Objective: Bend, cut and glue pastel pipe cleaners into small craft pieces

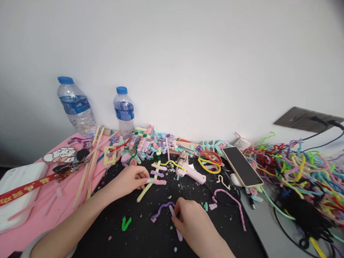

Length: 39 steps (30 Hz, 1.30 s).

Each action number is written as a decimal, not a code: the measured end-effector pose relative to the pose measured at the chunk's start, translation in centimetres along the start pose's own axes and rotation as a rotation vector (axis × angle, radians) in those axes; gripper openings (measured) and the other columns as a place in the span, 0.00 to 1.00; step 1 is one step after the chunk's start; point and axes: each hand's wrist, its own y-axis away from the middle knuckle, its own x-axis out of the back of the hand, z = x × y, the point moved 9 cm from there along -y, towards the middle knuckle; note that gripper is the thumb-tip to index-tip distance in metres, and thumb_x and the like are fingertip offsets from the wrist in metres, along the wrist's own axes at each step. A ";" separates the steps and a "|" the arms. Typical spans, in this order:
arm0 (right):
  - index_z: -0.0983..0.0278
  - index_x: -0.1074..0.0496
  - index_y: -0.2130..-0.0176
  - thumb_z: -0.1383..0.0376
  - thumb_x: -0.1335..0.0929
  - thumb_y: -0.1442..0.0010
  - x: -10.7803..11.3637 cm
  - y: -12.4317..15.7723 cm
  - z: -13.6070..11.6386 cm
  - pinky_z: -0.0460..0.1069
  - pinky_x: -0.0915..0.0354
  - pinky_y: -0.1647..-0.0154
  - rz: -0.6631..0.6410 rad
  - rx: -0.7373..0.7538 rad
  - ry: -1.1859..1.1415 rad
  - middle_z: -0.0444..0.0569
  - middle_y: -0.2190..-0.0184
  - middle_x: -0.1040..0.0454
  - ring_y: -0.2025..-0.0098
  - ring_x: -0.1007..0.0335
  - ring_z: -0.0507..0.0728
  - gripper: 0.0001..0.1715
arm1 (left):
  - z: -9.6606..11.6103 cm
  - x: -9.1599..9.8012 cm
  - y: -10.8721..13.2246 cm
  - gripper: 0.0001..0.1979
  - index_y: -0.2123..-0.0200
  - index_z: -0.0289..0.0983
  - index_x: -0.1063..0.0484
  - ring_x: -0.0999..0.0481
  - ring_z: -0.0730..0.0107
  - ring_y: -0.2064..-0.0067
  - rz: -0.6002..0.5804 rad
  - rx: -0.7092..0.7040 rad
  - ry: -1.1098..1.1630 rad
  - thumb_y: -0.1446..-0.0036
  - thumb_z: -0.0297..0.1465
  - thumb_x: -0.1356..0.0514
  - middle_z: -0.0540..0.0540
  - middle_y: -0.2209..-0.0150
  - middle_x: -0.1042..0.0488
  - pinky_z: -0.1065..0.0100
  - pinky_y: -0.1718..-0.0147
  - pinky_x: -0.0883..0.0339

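Note:
My left hand (132, 180) is closed, thumb and fingers pinching the left end of a fuzzy pipe-cleaner piece. That piece has a pale yellow stem (144, 192) crossed by short pink, purple and blue-tipped strips. My right hand (191, 219) is closed over a short lilac pipe cleaner (179, 234), its fingertips at the upper part of it. A wavy purple pipe cleaner (160, 210) curves just left of those fingers. Beyond both hands a pale pink glue gun (195, 175) lies on the black mat (144, 234), a yellow pipe cleaner across its front.
Behind lies a heap of pastel pipe-cleaner pieces (150, 143) before two water bottles (76, 105). A phone (242, 166) rests at right, near tangled pipe cleaners (315, 165) and black cables (302, 214). A green V-shaped piece (126, 223) and a pink bent pipe cleaner (234, 200) lie on the mat.

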 end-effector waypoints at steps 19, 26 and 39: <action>0.63 0.36 0.72 0.68 0.30 0.52 2.0 -4.6 -1.1 0.44 0.37 0.77 0.016 0.136 -1.157 0.39 0.79 0.32 0.79 0.32 0.50 0.09 | 5.3 -6.2 2.3 0.10 0.61 0.37 0.32 0.24 0.67 0.67 -0.147 -0.121 0.234 0.48 0.30 0.40 0.49 0.68 0.24 0.71 0.70 0.34; 0.64 0.31 0.67 0.64 0.35 0.44 6.2 -4.6 1.6 0.47 0.34 0.70 0.261 0.178 -0.701 0.46 0.73 0.27 0.72 0.30 0.53 0.05 | 4.0 -4.3 0.9 0.08 0.66 0.36 0.30 0.26 0.68 0.74 0.003 -0.167 0.123 0.42 0.33 0.47 0.49 0.73 0.27 0.69 0.71 0.34; 0.67 0.37 0.47 0.71 0.37 0.53 4.5 -6.5 7.0 0.58 0.41 0.50 0.356 -0.009 0.109 0.57 0.51 0.31 0.47 0.37 0.66 0.31 | 6.9 -1.7 -5.7 0.15 0.80 0.38 0.47 0.45 0.74 0.78 0.106 -0.287 -0.182 0.44 0.35 0.48 0.56 0.81 0.48 0.71 0.77 0.53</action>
